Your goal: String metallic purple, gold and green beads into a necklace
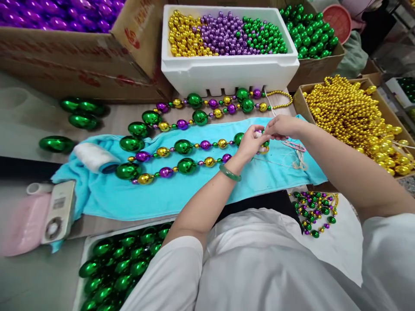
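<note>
My left hand [249, 144], a green bangle on its wrist, is closed around the right end of a bead strand [186, 166] of green, purple and gold beads. The strand lies doubled in two rows on a turquoise towel [201, 196]. My right hand [284, 127] meets the left one, thumb and fingers pinched together; what is between them is too small to tell. Beneath it on the towel lie a pair of pink-handled scissors [294, 146] and loose thread [301, 163]. Behind the towel rests a second bead strand [200, 117] ending in a small gold-bead loop [285, 98].
A white foam box [227, 69] of sorted small beads stands behind, beside a cardboard box [136, 39] of purple beads. Gold beads fill a carton [301, 101] at right. A thread spool [94, 156], loose green beads [56, 144] and a pink-and-white device [58, 211] are at left.
</note>
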`<state>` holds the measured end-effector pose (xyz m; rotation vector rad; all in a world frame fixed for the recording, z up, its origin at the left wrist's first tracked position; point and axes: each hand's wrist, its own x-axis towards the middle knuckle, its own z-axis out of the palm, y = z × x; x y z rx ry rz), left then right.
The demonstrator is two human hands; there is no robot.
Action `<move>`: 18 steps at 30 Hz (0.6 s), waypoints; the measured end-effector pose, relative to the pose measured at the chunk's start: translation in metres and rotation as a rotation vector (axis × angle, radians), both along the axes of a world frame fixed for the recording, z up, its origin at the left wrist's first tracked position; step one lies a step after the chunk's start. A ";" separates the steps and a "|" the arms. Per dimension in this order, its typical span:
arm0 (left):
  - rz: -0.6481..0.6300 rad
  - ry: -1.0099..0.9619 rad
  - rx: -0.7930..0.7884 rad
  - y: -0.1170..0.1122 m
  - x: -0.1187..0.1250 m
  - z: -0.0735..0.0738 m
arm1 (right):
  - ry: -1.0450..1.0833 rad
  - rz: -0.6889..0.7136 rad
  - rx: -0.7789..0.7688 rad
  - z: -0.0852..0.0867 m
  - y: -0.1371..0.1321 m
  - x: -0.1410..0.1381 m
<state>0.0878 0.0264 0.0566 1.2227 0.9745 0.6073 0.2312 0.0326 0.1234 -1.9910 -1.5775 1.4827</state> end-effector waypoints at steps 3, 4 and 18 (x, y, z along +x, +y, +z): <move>-0.106 0.123 0.049 -0.001 -0.010 -0.005 | -0.050 0.026 -0.036 -0.004 0.003 0.009; -0.143 0.189 0.105 -0.002 -0.015 -0.006 | -0.092 0.028 -0.040 -0.005 0.006 0.014; -0.045 0.320 0.159 -0.002 -0.105 -0.001 | 0.045 0.034 0.331 0.006 0.087 0.122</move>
